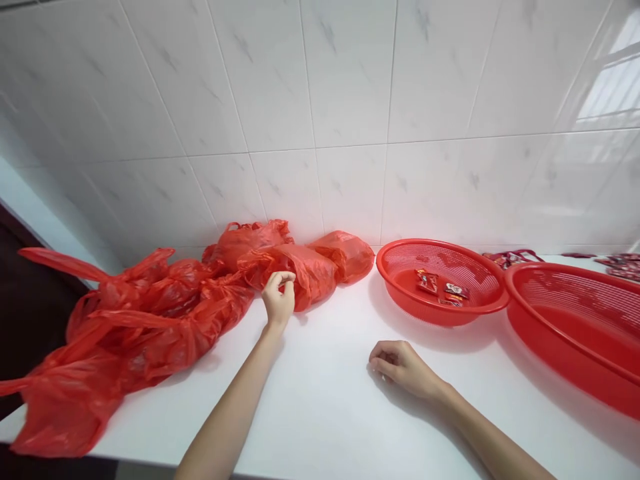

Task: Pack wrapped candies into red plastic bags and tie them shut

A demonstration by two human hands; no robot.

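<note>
My left hand [279, 299] is raised in front of a knotted red plastic bag [317, 270]. Its fingers curl in toward the thumb; I cannot make out whether they pinch the bag's film. My right hand [403, 367] hovers at or just above the white table [330, 393], loosely closed, with nothing visible in it. Behind and to its right stands a round red mesh basket [440, 317]. Inside that basket lie a few small red snack packets [427, 281], one with a dark label [457, 291].
Several filled red plastic bags [165, 347] pile up along the left, some over the front edge. A larger red basket [575, 353] stands at the right. Dark red packets [625, 267] lie behind it. A tiled wall [350, 193] closes off the back.
</note>
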